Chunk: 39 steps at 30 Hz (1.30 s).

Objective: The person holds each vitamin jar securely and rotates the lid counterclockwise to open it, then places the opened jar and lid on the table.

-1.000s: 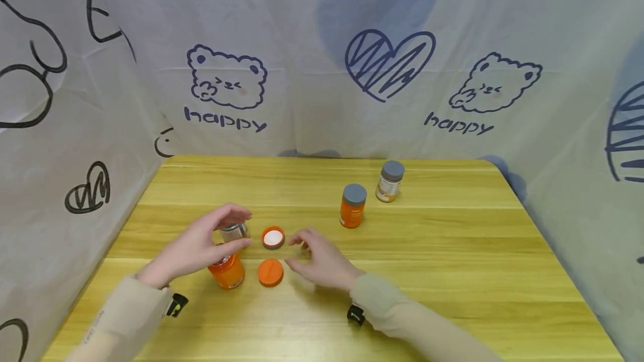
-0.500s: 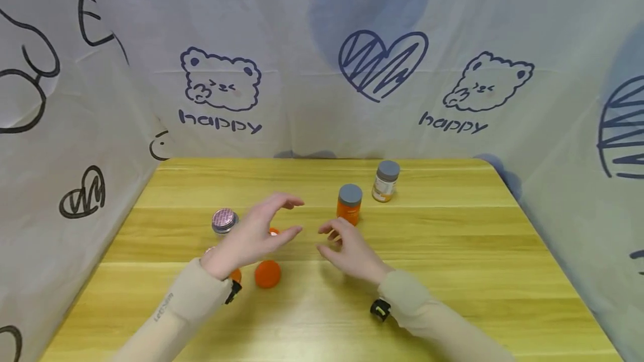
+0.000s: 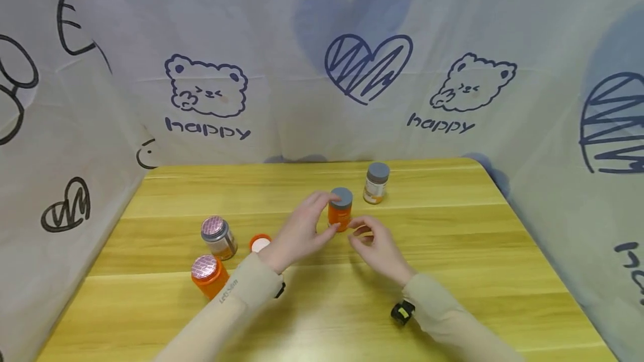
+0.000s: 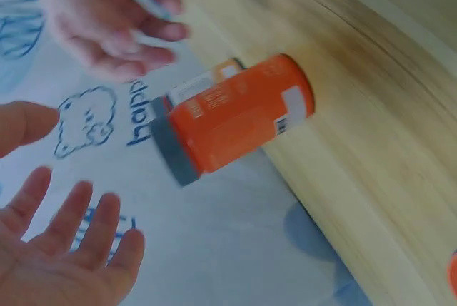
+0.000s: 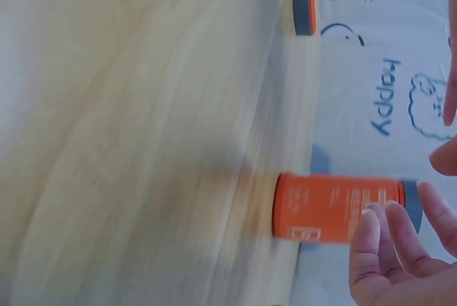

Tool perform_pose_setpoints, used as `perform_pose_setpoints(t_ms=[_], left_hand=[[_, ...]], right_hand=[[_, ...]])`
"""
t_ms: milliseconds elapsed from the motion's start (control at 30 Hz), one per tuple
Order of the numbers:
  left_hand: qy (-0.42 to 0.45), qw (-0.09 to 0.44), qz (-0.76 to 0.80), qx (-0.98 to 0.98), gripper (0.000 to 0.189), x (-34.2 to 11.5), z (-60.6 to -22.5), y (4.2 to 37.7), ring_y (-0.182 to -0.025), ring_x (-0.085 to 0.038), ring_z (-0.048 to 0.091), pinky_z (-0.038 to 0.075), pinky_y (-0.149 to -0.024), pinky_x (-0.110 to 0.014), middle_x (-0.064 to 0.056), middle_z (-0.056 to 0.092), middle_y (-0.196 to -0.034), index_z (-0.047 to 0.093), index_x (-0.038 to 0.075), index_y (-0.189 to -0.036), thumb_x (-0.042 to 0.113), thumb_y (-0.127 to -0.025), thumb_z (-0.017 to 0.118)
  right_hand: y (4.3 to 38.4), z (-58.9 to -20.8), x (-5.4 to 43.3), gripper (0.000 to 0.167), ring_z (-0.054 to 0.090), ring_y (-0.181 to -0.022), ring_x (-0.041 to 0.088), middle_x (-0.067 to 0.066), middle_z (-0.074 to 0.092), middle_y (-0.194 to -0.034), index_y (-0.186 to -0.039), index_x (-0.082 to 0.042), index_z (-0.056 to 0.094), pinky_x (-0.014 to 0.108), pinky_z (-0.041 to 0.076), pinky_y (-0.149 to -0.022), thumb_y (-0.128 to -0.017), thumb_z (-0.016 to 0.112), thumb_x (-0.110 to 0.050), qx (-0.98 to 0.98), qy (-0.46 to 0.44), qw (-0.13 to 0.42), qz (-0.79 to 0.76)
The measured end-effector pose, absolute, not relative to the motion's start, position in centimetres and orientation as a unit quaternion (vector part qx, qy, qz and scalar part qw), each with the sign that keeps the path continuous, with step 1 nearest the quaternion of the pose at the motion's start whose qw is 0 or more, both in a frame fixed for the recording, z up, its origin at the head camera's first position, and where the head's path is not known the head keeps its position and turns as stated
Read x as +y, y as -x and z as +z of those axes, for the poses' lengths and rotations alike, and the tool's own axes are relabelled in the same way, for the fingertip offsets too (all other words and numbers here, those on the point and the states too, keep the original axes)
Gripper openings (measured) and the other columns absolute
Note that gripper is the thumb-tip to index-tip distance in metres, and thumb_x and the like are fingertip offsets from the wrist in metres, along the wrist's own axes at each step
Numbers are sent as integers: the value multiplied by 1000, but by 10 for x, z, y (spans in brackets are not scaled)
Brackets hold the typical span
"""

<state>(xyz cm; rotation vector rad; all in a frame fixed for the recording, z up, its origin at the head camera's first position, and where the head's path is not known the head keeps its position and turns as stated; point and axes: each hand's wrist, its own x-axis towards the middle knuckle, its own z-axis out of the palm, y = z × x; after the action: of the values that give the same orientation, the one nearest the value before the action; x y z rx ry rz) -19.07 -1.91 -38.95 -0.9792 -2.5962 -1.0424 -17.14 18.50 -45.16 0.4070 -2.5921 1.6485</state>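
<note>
An orange jar (image 3: pixel 339 218) with a grey lid (image 4: pixel 175 150) stands upright on the table between my hands. My left hand (image 3: pixel 301 234) reaches to its left side, thumb and fingers spread around a gap. In the left wrist view, those fingers (image 4: pixel 100 231) are apart from the jar. My right hand (image 3: pixel 378 250) is at the jar's right front, fingers loosely bent and holding nothing. Fingertips (image 5: pixel 368 220) of that hand overlap the jar in the right wrist view. A second grey-lidded jar (image 3: pixel 375 184), with a pale label, stands just behind to the right.
On the left of the wooden table (image 3: pixel 453 295) stand an uncapped orange jar (image 3: pixel 210 277) and an uncapped clear-looking jar (image 3: pixel 221 239), both topped with pinkish foil seals. An upturned lid (image 3: pixel 260 243) with a white liner lies partly behind my left wrist. Cloth walls enclose the back and sides.
Both hands have moved right, away from the uncapped jars and loose lids, to the grey-lidded orange jar. The orange lid is now hidden behind my left arm. The view has shifted slightly right.
</note>
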Motion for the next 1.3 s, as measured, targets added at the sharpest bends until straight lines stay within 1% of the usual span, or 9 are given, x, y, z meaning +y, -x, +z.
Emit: perform_pose_setpoints(t_ms=[100,267,367,467,600,733,867,1000,1300], left_hand=[[318,99,-352,-874,51,-9,-396,198,-121,-29,60,50,-105,-45,-10,60,-131,53,8,-134,12,-89,75],[284,109,-390,-869,57,5,-405,209,-122,-30,58,49,-105,-46,-13,55,-136,50,8,-138,9,-87,75],[256,104,-405,-872,63,12,-409,215,-125,-31,56,49,-106,-45,-13,50,-141,47,10,-142,10,-86,76],[230,99,-419,-873,69,18,-413,221,-128,-32,53,48,-105,-46,-13,47,-145,43,12,-145,13,-85,77],[202,91,-440,-870,76,24,-416,228,-133,-34,48,47,-106,-49,-14,41,-150,37,14,-149,16,-85,78],[181,72,-458,-867,86,29,-419,234,-140,-36,40,43,-111,-51,-17,34,-154,29,14,-155,18,-84,78],[163,51,-478,-861,92,36,-422,239,-146,-37,34,37,-116,-53,-19,29,-157,23,14,-157,17,-84,79],[143,31,-503,-851,94,42,-426,243,-147,-36,33,36,-117,-53,-17,28,-158,22,15,-157,16,-83,80],[118,3,-553,-825,95,51,-437,253,-138,-37,44,42,-110,-54,-18,38,-153,22,20,-157,14,-83,81]], right_hand=[[175,-453,193,23,65,-103,29,28,63,-119,-116,6,62,24,54,-84,-93,62,1,-825,-101,32,555],[181,-453,205,21,63,-98,14,28,62,-121,-115,9,61,17,51,-82,-94,59,4,-796,-42,37,602],[185,-453,210,23,63,-93,6,26,61,-119,-117,10,59,17,52,-82,-95,55,6,-771,-5,31,635],[188,-455,213,24,63,-89,2,16,62,-114,-120,9,57,21,55,-83,-97,52,5,-739,40,19,672],[192,-456,216,25,64,-87,4,1,63,-105,-122,6,54,23,56,-83,-98,50,1,-680,99,-4,726],[195,-455,219,19,65,-88,6,-4,63,-100,-119,-1,54,21,55,-83,-101,47,-5,-619,142,-35,771],[195,-454,221,17,65,-91,8,-4,61,-100,-117,-6,52,21,54,-84,-103,44,-10,-570,171,-59,801],[195,-454,221,17,65,-92,9,-3,60,-99,-118,-6,50,21,53,-85,-103,43,-9,-544,181,-68,817],[194,-456,221,15,63,-93,11,-1,60,-102,-115,-8,51,23,53,-86,-102,43,-9,-531,185,-78,823]])
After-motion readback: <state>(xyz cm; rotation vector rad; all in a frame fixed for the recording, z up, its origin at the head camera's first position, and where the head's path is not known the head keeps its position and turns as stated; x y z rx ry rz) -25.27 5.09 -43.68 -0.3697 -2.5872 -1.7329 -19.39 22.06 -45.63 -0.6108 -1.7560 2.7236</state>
